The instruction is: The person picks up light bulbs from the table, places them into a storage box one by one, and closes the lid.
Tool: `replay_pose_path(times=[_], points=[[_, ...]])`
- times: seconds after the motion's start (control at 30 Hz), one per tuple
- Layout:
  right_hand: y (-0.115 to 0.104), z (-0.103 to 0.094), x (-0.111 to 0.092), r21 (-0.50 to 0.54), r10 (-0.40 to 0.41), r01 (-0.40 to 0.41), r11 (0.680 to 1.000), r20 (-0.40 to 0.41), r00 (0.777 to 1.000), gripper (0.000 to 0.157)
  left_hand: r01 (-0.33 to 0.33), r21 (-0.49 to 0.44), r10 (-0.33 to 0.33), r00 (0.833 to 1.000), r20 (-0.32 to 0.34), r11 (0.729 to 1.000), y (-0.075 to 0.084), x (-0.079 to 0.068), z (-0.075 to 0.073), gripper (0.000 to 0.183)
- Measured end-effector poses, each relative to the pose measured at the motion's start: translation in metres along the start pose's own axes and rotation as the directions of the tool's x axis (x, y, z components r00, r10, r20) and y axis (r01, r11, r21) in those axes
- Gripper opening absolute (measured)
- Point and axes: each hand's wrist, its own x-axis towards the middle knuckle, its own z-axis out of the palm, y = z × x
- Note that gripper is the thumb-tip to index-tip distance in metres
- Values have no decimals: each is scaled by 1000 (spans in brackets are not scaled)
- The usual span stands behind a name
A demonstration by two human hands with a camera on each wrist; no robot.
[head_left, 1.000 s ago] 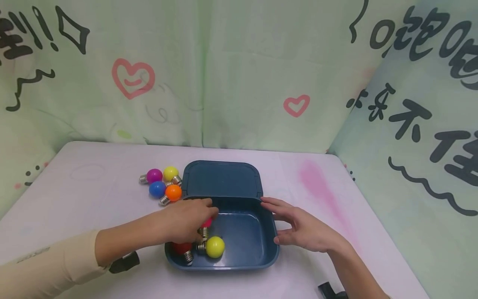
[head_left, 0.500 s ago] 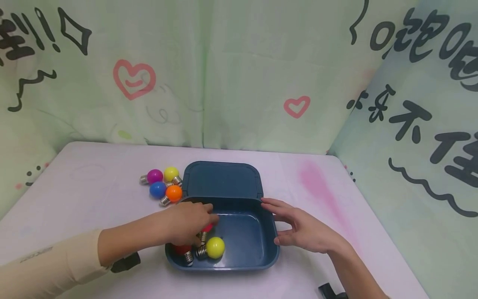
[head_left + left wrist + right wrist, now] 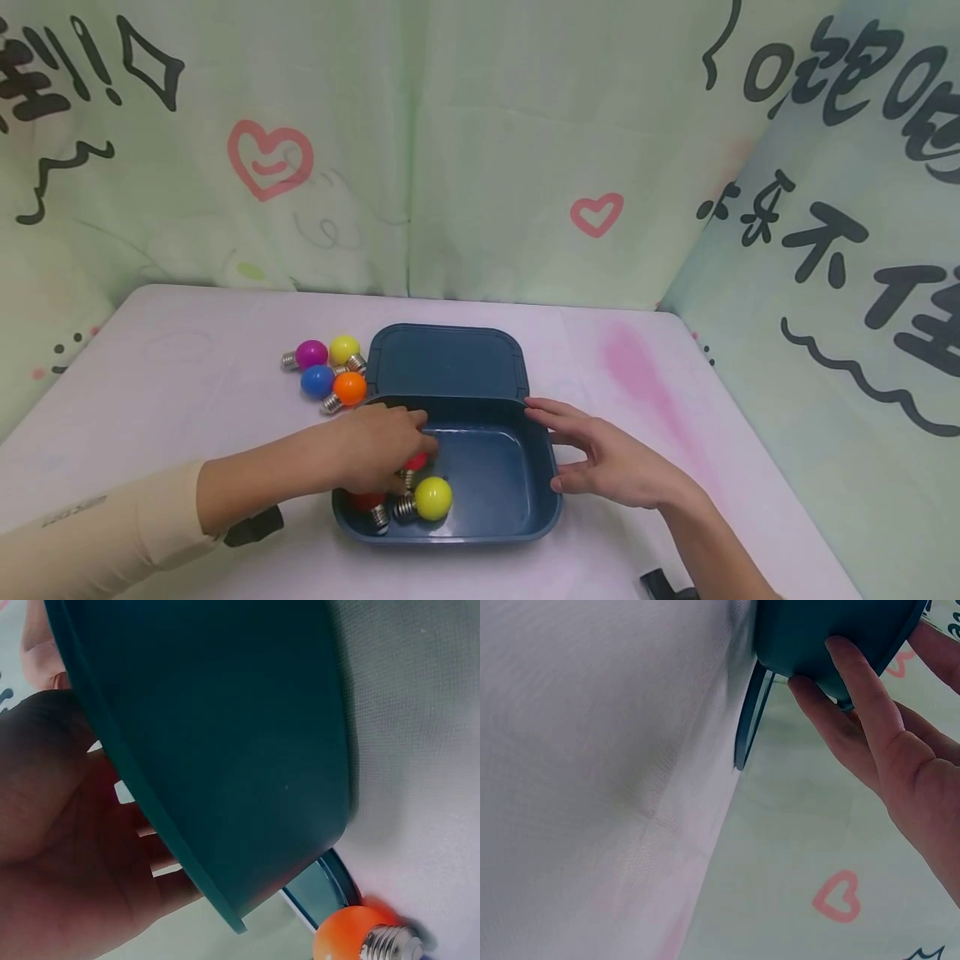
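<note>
My left hand (image 3: 375, 450) reaches over the left rim of a dark blue plastic box (image 3: 487, 471), fingers and thumb around a red light bulb (image 3: 415, 461) whose metal base points toward me. The hand covers part of this bulb. Close by in the box lie a yellow light bulb (image 3: 433, 498) and a darker red one (image 3: 367, 502), partly under the hand. In the left wrist view, the box wall (image 3: 217, 750) hides my fingertips. My right hand (image 3: 615, 458) rests its extended fingers against the box's right side; the right wrist view shows fingertips along the outer wall (image 3: 802, 637).
The box's lid (image 3: 450, 362) lies flat just behind it. Left of the lid is a cluster of bulbs: purple (image 3: 311, 354), yellow (image 3: 343, 347), blue (image 3: 317, 382) and orange (image 3: 349, 388). A printed cloth wall (image 3: 480, 167) closes off the table's back.
My left hand has shifted very slightly, and the red bulb under its fingers sits a little lower in the box. The right hand stays at the box's side.
</note>
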Motion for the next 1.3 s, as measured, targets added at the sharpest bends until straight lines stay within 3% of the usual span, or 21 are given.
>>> replay_pose_path(times=[0.4,0.73,1.0,1.3], points=[[0,0,0,8,2,-2,1000,0,1000,82,23,-80,-23,1000,-7,997,-2,-5,-7,50],[0,0,0,-13,3,-3,1000,-3,1000,82,6,-151,-25,991,-128,989,-13,-16,-18,49],[0,0,0,3,0,0,1000,-1,1000,82,8,-179,-52,969,-241,984,-21,-24,-25,44],[0,1,0,21,5,-5,1000,0,1000,83,39,-203,-98,952,-290,978,-35,-31,-30,44]])
